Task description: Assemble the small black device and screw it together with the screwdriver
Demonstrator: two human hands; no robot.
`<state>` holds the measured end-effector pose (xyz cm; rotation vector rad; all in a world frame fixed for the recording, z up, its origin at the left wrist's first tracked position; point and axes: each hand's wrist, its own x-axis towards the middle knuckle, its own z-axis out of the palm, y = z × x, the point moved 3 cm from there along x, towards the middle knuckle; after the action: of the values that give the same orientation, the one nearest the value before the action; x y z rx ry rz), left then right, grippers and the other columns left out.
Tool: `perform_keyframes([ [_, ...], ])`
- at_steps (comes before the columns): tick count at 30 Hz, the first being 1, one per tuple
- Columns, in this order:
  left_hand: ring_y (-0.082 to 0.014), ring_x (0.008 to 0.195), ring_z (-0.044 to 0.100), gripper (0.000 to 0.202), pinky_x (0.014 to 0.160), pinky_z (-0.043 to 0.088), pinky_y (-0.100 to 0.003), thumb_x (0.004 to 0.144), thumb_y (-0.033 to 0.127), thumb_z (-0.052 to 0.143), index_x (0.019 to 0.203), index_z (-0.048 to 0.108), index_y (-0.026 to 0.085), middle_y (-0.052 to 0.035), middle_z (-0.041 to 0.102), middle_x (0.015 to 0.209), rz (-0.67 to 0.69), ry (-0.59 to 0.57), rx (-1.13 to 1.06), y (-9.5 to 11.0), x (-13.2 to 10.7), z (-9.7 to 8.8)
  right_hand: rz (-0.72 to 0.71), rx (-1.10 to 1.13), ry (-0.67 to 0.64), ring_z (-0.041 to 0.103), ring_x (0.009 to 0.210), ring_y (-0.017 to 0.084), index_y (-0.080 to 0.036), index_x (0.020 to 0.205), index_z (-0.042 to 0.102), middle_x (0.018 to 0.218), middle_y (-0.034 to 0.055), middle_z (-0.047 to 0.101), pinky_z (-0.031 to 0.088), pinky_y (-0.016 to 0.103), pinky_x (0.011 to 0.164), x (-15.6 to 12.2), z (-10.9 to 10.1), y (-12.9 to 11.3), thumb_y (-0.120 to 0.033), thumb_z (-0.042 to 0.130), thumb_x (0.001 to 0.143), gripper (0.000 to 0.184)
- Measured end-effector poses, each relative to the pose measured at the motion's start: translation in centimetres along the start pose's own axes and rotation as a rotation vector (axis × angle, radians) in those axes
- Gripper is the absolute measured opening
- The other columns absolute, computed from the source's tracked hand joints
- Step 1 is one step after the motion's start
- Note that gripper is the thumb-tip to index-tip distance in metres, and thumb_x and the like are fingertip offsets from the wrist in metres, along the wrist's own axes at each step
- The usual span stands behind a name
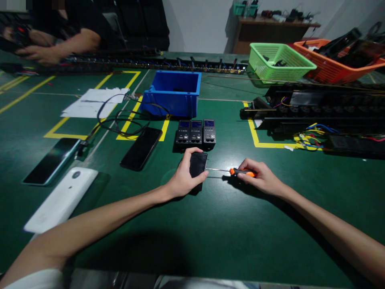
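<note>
My left hand (pixel 182 174) is closed around a small black box-shaped module (pixel 197 166), holding it on edge at the table. In my right hand (pixel 263 176) is a screwdriver (pixel 243 172) with an orange and black handle, its thin shaft pointing left. The tip meets the right side of the black module; the exact contact spot is too small to make out. Just beyond my left hand stand three black modules with small blue screens (pixel 196 134), two side by side and one slightly apart.
Behind the modules is a blue bin (pixel 171 98). Phones (pixel 141 148), a cable (pixel 120 120) and paper (pixel 93 102) lie left on the green table (pixel 222 233). Black rail assemblies with wires (pixel 325 108), a green basket (pixel 281 66) and an orange basket (pixel 339 66) are right. Another person (pixel 72 36) works far left.
</note>
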<state>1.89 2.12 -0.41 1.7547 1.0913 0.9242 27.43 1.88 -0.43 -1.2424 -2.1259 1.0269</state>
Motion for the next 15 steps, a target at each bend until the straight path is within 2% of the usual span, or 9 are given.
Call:
perform_keyframes([
  [15,-0.0179,0.089,0.053,0.053,0.081,0.045,-0.035,0.078,0.026,0.064,0.122,0.035,0.022,-0.0038,0.051,0.100,0.003,-0.002,-0.002,0.20,-0.01,-0.02,0.026,0.054,-0.046,0.049,0.054,0.011,-0.017,0.082,0.057,0.062,-0.0015,0.058,0.035,0.023,0.053,-0.18,-0.06,-0.17,-0.040,0.056,0.089,0.024],
])
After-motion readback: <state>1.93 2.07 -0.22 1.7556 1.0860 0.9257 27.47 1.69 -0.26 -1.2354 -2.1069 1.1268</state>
